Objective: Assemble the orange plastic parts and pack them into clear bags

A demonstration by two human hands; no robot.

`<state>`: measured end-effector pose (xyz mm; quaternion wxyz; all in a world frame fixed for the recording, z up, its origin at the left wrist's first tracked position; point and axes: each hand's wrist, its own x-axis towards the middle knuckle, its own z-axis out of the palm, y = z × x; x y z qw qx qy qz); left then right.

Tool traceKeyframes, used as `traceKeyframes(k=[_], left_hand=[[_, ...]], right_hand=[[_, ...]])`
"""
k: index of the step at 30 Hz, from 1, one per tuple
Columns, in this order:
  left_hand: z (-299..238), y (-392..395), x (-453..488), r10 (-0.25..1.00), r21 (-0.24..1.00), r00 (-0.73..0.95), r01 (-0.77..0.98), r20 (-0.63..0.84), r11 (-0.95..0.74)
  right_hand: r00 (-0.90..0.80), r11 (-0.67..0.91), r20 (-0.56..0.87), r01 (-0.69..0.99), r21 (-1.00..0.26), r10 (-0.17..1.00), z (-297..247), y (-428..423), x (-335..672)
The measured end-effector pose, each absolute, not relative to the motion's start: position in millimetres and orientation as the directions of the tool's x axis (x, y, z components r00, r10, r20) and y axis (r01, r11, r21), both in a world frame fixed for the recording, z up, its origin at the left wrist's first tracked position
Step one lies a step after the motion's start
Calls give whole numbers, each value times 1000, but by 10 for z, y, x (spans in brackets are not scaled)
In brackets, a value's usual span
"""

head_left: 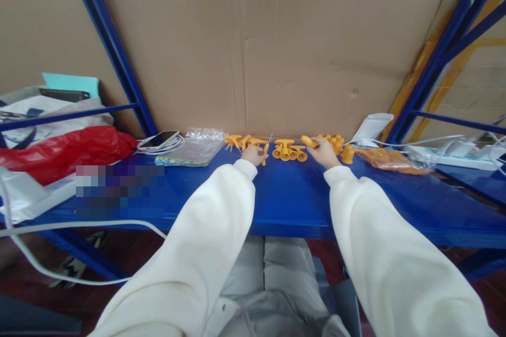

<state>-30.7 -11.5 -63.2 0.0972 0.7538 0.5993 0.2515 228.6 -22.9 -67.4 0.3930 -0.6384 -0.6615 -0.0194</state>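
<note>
My left hand is closed around an orange corkscrew piece, and a thin metal spiral shows just above it. Beside that hand, several orange T-handled corkscrews lie toward the back of the blue table. Between my hands sits a row of orange pieces with T-shaped tops and round bell-shaped ends. My right hand grips an orange handle-like piece, its exact shape partly hidden by the fingers. Behind and right of this hand stand several orange bell-shaped parts.
A tall cardboard sheet closes off the back of the blue table. To the right lie a clear bag of orange parts and a white power strip. At left are a phone, plastic packets and a red bag.
</note>
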Motion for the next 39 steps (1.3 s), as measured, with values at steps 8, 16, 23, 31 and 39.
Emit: traceKeyframes(k=[8, 16, 23, 31, 39], left_hand=[[-601, -143, -296, 953, 537, 87, 810, 289, -237], [-624, -155, -276, 959, 621, 48, 753, 278, -218], [-680, -89, -284, 924, 601, 41, 749, 379, -279], [-765, 33, -311, 878, 545, 63, 762, 475, -350], [-801, 63, -330, 834, 505, 88, 760, 544, -409]], right_hand=[[189, 133, 518, 843, -521, 835, -661, -268, 2263], [96, 361, 628, 747, -558, 773, -761, -95, 2375], [58, 446, 666, 699, -559, 744, -788, -35, 2405], [-106, 624, 689, 536, -568, 717, -794, -50, 2268], [-140, 638, 679, 519, -569, 720, -801, -55, 2243]])
